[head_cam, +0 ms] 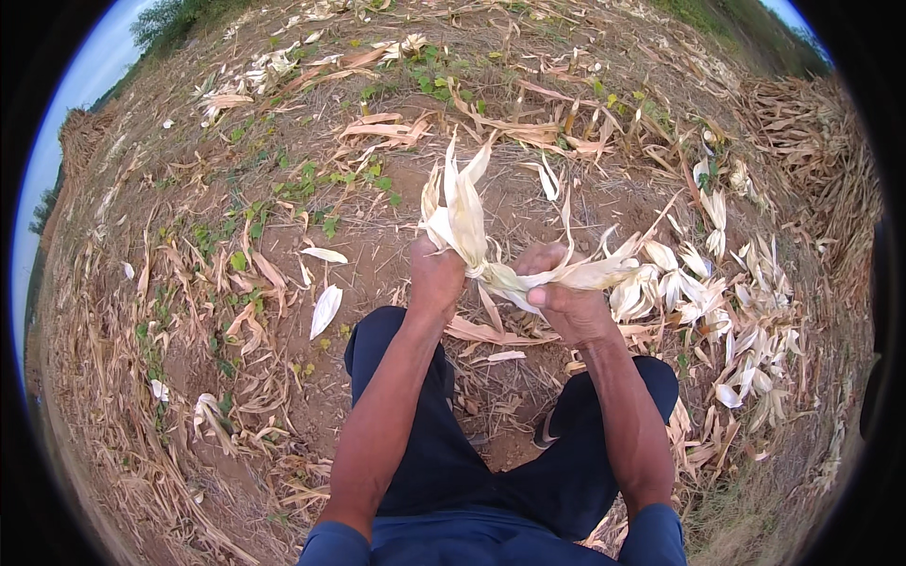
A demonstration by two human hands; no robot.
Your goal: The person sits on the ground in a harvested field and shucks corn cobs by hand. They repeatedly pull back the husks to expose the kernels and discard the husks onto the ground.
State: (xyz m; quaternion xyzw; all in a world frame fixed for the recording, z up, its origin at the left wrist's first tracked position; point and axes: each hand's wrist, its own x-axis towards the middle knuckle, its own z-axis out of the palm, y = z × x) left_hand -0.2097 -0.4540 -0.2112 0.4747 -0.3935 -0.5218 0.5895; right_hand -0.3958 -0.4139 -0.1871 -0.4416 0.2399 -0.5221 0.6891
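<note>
Between my hands stretches a bunch of dry, pale corn husks (463, 205), bent over at a knot-like narrow part near its middle. My left hand (437, 279) grips it just left of that part, with husk leaves standing up above the fist. My right hand (570, 301) pinches the stalk-side husks (509, 277), thumb on top, and more husk strips trail out past it to the right. Whether an ear of corn sits inside the bunch is hidden. Both hands are in front of my knees, above the soil.
A heap of peeled husks (750, 332) lies on the ground at the right. Farther right stands a stack of dry corn stalks (814, 134). Loose husks (326, 311) lie at the left, and cut stubble (570, 117) sticks up ahead. Green weeds (311, 180) grow among the litter.
</note>
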